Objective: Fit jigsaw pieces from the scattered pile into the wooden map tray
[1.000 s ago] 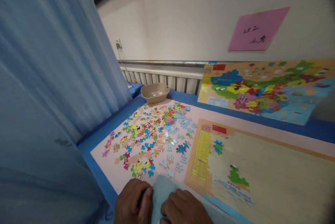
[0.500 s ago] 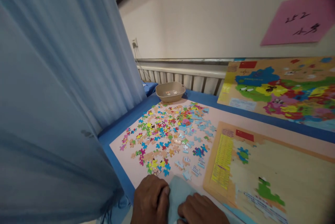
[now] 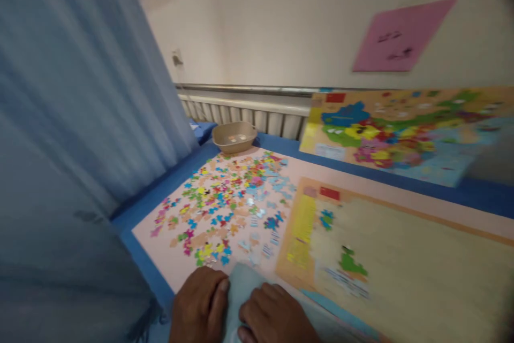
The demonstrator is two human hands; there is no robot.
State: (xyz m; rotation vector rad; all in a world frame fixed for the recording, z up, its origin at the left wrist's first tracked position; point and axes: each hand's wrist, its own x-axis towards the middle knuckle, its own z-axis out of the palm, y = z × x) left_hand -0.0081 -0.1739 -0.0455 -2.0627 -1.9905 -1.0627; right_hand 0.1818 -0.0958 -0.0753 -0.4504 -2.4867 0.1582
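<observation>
At the bottom of the view, my left hand (image 3: 201, 305) is closed, its fingers curled down and its thumb along the side. My right hand (image 3: 275, 313) is also closed, knuckles up. Between them lies a light blue cloth (image 3: 236, 284), which both hands touch; whether the fingers grip it is hidden. Just beyond, many loose jigsaw pieces (image 3: 217, 198) are spread over a pale pink sheet (image 3: 155, 252). To the right lies a puzzle board (image 3: 401, 246), partly filled, with a yellow text panel, a red flag corner and a few joined pieces.
A beige basket (image 3: 235, 139) with a few pieces inside stands at the back of the blue table (image 3: 128, 214). A finished map picture (image 3: 361, 131) leans at the back right, below a pink note (image 3: 401, 38). A blue curtain (image 3: 72, 118) hangs along the left.
The view has swung to the right, so everything appears further left, and the picture is blurrier. Both hands keep their closed pose by the light blue cloth.
</observation>
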